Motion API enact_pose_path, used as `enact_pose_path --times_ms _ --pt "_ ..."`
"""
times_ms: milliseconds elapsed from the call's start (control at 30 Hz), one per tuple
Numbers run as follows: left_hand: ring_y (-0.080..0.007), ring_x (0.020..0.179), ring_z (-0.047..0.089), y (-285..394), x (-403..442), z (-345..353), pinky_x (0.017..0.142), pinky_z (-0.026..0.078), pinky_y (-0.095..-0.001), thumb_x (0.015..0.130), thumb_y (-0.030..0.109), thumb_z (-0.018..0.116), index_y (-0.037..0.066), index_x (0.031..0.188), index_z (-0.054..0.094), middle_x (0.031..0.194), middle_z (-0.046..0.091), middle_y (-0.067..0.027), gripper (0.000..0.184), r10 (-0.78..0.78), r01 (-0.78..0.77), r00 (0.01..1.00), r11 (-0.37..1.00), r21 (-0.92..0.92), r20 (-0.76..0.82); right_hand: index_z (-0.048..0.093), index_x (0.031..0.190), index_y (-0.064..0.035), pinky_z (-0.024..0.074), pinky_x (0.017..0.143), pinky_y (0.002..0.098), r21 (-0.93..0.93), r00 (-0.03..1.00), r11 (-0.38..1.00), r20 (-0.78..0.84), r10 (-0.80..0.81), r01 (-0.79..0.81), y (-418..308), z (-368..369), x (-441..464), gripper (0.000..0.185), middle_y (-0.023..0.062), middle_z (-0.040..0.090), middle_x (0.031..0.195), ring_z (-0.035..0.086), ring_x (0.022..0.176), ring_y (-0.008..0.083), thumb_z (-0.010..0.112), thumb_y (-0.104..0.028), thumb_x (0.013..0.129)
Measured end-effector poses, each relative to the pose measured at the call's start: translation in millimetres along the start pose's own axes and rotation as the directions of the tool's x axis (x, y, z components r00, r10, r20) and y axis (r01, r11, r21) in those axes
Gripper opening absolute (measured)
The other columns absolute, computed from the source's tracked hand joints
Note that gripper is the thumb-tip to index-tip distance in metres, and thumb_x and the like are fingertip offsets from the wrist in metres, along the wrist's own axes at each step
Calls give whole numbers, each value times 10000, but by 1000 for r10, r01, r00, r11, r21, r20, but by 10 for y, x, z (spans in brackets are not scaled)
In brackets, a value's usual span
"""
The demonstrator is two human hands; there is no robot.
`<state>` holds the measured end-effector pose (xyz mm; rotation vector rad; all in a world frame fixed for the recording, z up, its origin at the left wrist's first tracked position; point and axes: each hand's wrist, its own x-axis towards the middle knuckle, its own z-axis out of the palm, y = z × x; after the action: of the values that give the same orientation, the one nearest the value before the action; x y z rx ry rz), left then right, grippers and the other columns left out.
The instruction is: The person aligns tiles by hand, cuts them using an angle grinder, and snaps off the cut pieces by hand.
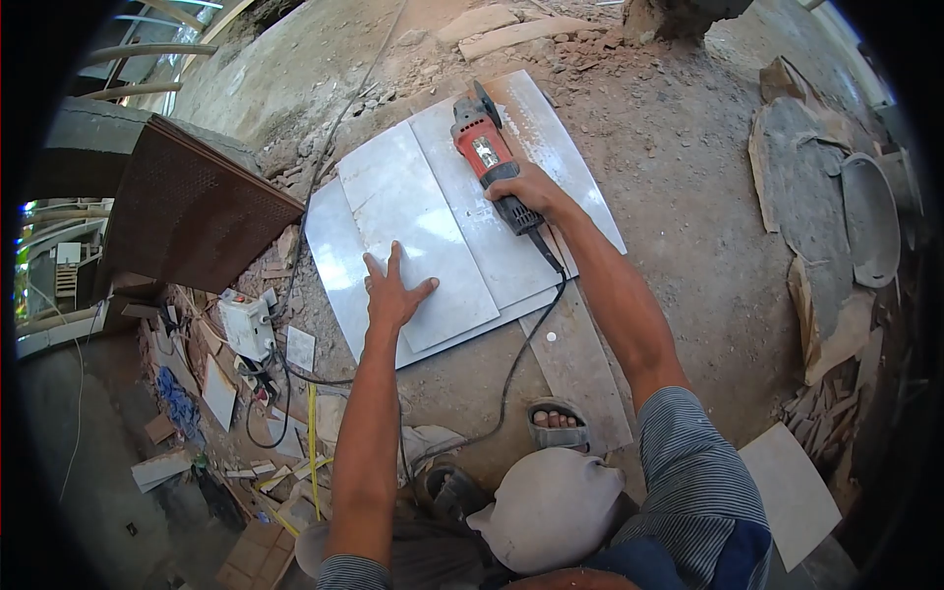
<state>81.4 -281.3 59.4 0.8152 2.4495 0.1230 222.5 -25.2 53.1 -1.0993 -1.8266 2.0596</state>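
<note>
My right hand (531,192) is wrapped round the black rear body of a red angle grinder (484,149). The grinder lies over the tiles, its dark disc (487,103) at the far end and its cable trailing back towards my feet. Fingers spread, my left hand (393,293) presses on a smaller pale tile (418,231). That piece rests on a larger glossy white tile (329,231), and another light tile (551,147) with white dust on it sits under the grinder.
Brown tiles (197,206) lean at the left, beside a white electrical box (246,324) with cables. Broken tile pieces and a yellow tape measure (315,442) lie at lower left. A grey basin (870,221) stands at right. My sandalled foot (558,423) is near a plank (580,369).
</note>
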Motion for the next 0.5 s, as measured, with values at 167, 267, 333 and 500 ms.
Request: enact_pose_path --times_ms 167,267,333,500 --pt "-554 1317 255 1 -1 0 1064 321 -524 675 590 730 219 1501 185 1496 34 -344 1056 -6 6 1000 1000 7 2 609 911 -4 473 605 287 11 999 1000 35 -19 19 25 -11 159 404 80 625 782 589 657 168 762 -194 588" --pt "-553 1321 248 8 -5 -2 1066 318 -525 675 591 730 222 1501 183 1497 32 -343 1057 -6 6 1000 1000 -2 7 607 902 -8 472 601 286 15 999 1000 37 -21 21 -39 -17 248 389 74 623 766 587 643 166 758 -188 593" --pt "-553 1323 244 9 -6 -8 1067 317 -525 676 592 729 223 1502 181 1497 31 -343 1058 -5 5 1000 1000 -9 10 606 895 -9 471 598 285 16 999 999 35 -40 39 -74 -10 299 376 72 622 760 586 637 165 757 -184 598" --pt "-558 1316 253 9 -10 -4 1066 317 -525 679 594 726 222 1502 177 1498 32 -341 1058 -5 5 1000 1000 -3 10 574 989 -18 456 582 269 0 996 999 77 -49 49 -69 -9 393 438 56 601 794 560 633 147 747 -200 630"
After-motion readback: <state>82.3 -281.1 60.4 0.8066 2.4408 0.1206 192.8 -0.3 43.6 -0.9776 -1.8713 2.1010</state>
